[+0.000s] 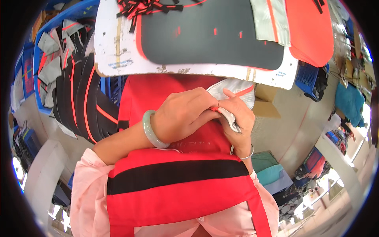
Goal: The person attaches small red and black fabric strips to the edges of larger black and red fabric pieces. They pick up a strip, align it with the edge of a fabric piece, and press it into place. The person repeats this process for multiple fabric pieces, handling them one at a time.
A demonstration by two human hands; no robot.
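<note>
My left hand (185, 112), with a pale green bangle at its wrist, pinches a small red bit at the edge of a silvery-white fabric piece (242, 96). Closed on the same fabric from the other side is my right hand (241, 122), thumb on top. A red-orange strip runs across the piece, and one folded edge sticks out below the fingers. Both hands meet in front of my red apron (177, 209), which has a black band. The fingertips partly hide what lies between them.
Ahead stands a white board (114, 47) bearing dark grey panels (205, 39), black-and-red short strips (148, 8), a silvery piece with an orange stripe (272, 23) and orange-red panels (310, 35). At left, a blue crate (39, 93) holds fabric pieces beside black red-striped fabric (81, 98).
</note>
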